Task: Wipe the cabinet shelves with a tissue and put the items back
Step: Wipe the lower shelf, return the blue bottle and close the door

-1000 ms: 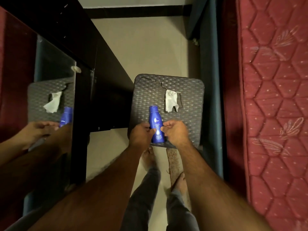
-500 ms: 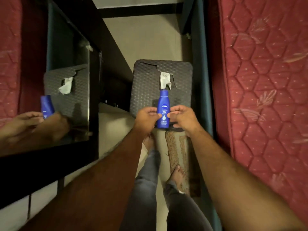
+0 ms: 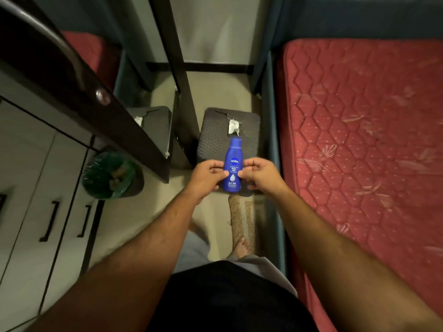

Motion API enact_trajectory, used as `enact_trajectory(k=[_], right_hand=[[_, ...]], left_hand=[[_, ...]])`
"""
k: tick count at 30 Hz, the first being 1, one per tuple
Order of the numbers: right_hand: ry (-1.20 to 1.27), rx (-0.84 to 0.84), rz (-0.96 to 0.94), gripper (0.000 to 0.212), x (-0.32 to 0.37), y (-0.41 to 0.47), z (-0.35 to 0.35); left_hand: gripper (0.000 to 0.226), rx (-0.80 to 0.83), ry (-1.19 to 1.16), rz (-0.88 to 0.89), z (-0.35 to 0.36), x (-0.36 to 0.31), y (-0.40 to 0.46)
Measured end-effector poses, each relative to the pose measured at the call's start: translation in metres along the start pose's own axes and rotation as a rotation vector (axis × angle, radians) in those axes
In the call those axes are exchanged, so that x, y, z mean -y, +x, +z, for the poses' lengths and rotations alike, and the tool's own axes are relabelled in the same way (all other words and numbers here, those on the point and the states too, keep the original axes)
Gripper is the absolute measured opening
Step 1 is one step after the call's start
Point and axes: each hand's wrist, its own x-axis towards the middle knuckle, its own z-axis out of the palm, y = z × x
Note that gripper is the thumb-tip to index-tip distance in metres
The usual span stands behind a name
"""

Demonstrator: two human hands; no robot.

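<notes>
Lifted higher than a moment ago, the blue lotion bottle [image 3: 232, 164] is pinched upright between left hand [image 3: 208, 176] and right hand [image 3: 260, 174], both grips closed on its sides, above the woven stool [image 3: 215, 135] where the crumpled tissue [image 3: 233, 126] lies, beside the red mattress [image 3: 359, 140].

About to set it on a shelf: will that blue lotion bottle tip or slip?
The blue lotion bottle looks tall and narrow, so probably tippy. Smooth plastic, likely slippery: left hand and right hand both pinch it.
</notes>
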Motion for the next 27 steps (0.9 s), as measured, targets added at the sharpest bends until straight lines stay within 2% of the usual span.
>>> enact_trajectory(k=[9,16,21,27], right_hand=[[-0.086,-0.012,-0.068,0.024,-0.004,-0.055,0.082],[-0.174,-0.009,-0.134,0.028,0.002,-0.082,0.214],[-0.204,0.005,-0.174,0.027,0.005,-0.086,0.291],[-0.223,-0.023,-0.233,0.023,0.029,-0.065,0.343]], left_hand=[[0.033,0.030,0.061,0.108,-0.082,0.014,-0.069],[0.035,0.017,0.091,0.173,-0.204,0.048,-0.110],[0.035,-0.020,0.053,0.170,-0.275,0.069,-0.127],[0.034,-0.062,0.029,0.198,-0.328,0.061,-0.116]])
